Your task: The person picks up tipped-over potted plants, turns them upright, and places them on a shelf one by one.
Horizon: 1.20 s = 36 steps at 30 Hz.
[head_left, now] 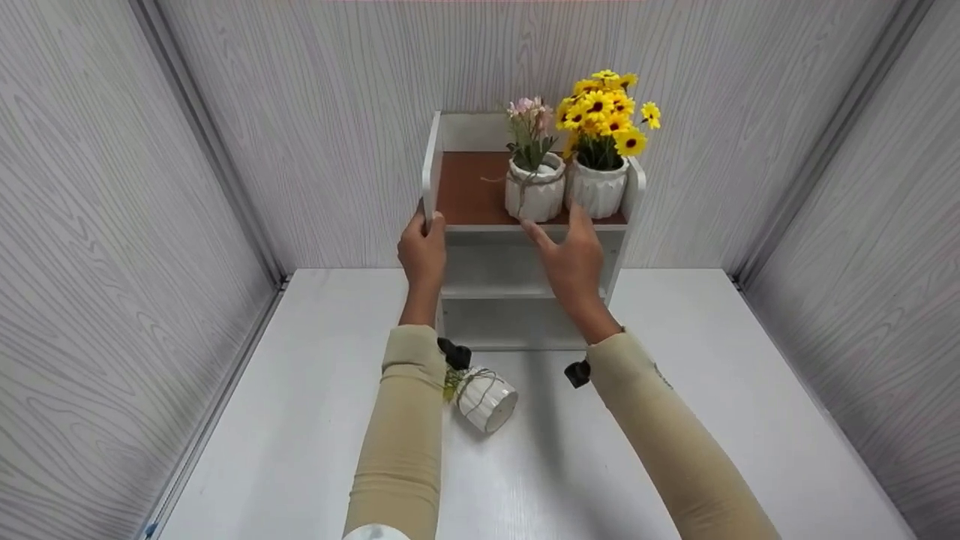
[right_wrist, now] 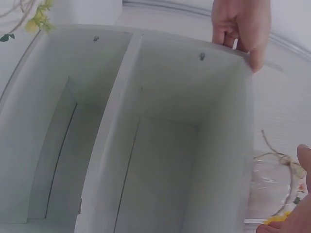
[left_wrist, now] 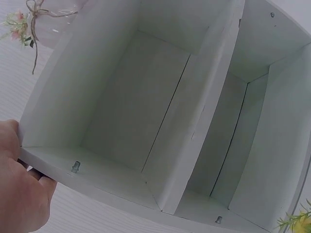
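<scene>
Lying before shelf (head_left: pixel 471 187): tipped pot (head_left: pixel 486 401) | left fingers (head_left: pixel 415 228) clamped on shelf | right fingers (head_left: pixel 581 226) apart, near pink-flowered pot (head_left: pixel 534 196)

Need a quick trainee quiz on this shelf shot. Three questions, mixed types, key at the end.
1. True or false: the white pot lying clear of the shelf, on the table, stands upright.
2. What does the left hand hold? A) a flower stem B) the side panel C) a length of string
3. Fill the gap: in the head view, the pot of yellow flowers stands to the ____ of the pot of pink flowers.

Key: 1. False; it lies on its side. 2. B. 3. right.
</scene>
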### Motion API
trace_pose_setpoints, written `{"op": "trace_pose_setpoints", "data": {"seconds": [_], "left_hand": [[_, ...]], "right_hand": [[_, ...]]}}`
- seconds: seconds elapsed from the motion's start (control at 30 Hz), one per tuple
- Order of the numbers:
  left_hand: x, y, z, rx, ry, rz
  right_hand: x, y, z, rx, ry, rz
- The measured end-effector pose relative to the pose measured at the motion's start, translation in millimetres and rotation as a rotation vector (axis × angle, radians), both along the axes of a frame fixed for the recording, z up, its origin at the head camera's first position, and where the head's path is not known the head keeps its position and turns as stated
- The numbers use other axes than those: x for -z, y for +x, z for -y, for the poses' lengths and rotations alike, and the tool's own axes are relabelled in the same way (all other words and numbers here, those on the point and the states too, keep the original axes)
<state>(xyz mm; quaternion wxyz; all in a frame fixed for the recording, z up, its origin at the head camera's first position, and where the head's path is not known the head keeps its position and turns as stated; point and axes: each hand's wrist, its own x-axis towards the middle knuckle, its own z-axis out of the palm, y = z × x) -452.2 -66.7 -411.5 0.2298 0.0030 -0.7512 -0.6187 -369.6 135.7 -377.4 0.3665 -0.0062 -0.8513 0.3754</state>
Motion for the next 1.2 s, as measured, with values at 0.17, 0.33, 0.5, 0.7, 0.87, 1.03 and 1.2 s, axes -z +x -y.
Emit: {"op": "trace_pose_setpoints", "data": {"seconds": [0.17,0.33,0.5,0.7,0.87,1.03,1.2], "left_hand": [[0.8,1.0,2.2,-0.008,-0.002,-0.015],[1.9,1.3,2.8,-0.016,0.005,-0.025],[3.6,3.0,0.8,0.002,0.008,-0.037],[2.5,2.1,-0.5,0.021,0.023,-0.029],[2.0,0.6,-0.8,0.03,0.018,-0.026],[1.2,-0.6,0.1,0.01,0.003,-0.031],[0.5,0.5,0.6,0.008,0.0,-0.033]], "right_hand": [[5.2,28.9,0,-0.063,0.0,-0.02],[21.6,57.9,-1,-0.099,-0.009,-0.046],[53.8,86.8,2,-0.142,-0.002,-0.002],[98.1,109.5,14,-0.162,0.008,0.091],[129.6,118.2,25,-0.185,-0.004,0.228],[155.7,118.9,36,-0.221,-0.007,0.341],[181.3,114.7,44,-0.236,0.039,0.402]]}}
